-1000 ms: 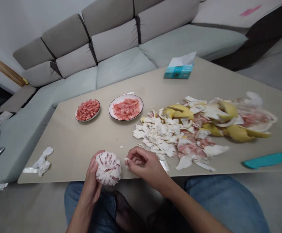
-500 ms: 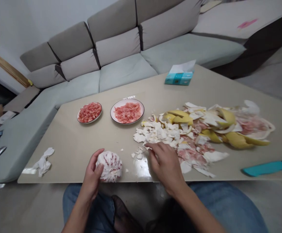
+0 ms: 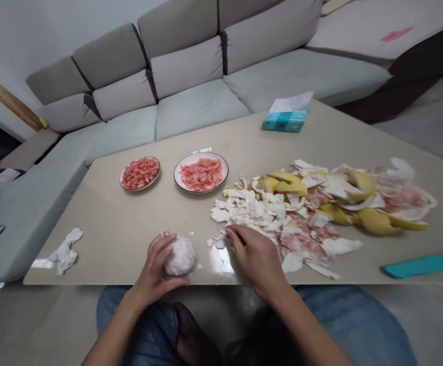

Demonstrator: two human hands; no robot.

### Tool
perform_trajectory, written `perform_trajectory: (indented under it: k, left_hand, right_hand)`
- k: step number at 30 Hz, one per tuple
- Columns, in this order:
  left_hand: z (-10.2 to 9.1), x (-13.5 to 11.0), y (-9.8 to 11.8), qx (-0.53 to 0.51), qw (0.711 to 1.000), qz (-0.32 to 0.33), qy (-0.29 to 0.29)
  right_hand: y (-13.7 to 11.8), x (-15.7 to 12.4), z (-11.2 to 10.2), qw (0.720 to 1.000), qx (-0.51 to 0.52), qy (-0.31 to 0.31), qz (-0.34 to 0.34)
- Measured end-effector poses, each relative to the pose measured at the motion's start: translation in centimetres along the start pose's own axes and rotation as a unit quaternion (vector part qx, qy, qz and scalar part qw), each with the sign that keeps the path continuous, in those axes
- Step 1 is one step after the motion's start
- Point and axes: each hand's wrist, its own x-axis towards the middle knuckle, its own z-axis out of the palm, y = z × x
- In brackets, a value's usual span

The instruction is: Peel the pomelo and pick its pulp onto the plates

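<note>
A peeled pomelo (image 3: 180, 256), round and covered in white pith, rests near the front edge of the table. My left hand (image 3: 160, 264) curls round its left side, fingers over the top and thumb along the lower edge. To the right, my right hand (image 3: 255, 254) is closed with thumb and index finger pinched; whatever is between the fingertips is hidden. Those fingertips are at the near edge of a heap of white pith scraps (image 3: 257, 208). Thick yellow rind pieces (image 3: 374, 219) and pinkish membrane skins (image 3: 305, 241) lie farther right.
Two plates hold pink pomelo flesh, a smaller plate (image 3: 140, 174) and a larger plate (image 3: 225, 175). A teal tissue pack (image 3: 285, 121) stands at the back. At the right edge is a teal-bladed knife (image 3: 419, 266); crumpled tissue (image 3: 65, 254) lies left. Behind the table runs a grey sofa (image 3: 194, 107).
The pomelo has turned, from a face with reddish streaks to a whiter one. My left hand has shifted its hold on it, and my right fingertips have drawn together beside the pith heap.
</note>
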Motion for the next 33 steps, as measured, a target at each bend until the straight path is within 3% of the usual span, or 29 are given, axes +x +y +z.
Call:
perform_trajectory:
  k: [5, 11, 14, 20, 29, 33]
  left_hand:
    - [0.6, -1.1, 1.5, -0.026, 0.999, -0.017, 0.037]
    - [-0.3, -1.2, 2.8, -0.066, 0.979, -0.193, 0.007]
    - [-0.9, -1.0, 3.3, -0.090, 0.971, -0.222, -0.007]
    - [-2.3, 0.2, 4.1, -0.101, 0.972, -0.213, -0.008]
    - [-3.9, 1.7, 4.2, -0.028, 0.993, -0.113, -0.020]
    - [-4.0, 1.5, 4.1, -0.029, 0.994, -0.108, -0.013]
  right_hand:
    - [0.2, -0.7, 0.8, 0.999, 0.007, -0.004, -0.039]
    - [-1.8, -2.2, 1.5, 0.998, 0.020, -0.034, -0.053]
    - [-3.4, -2.7, 1.6, 0.993, 0.083, -0.051, -0.065]
    - [-6.9, -3.5, 2.2, 0.982, 0.141, -0.091, -0.083]
    - [-9.7, -2.2, 2.5, 0.983, -0.030, -0.141, -0.118]
    - [-10.0, -2.1, 2.5, 0.978, -0.054, -0.139, -0.143]
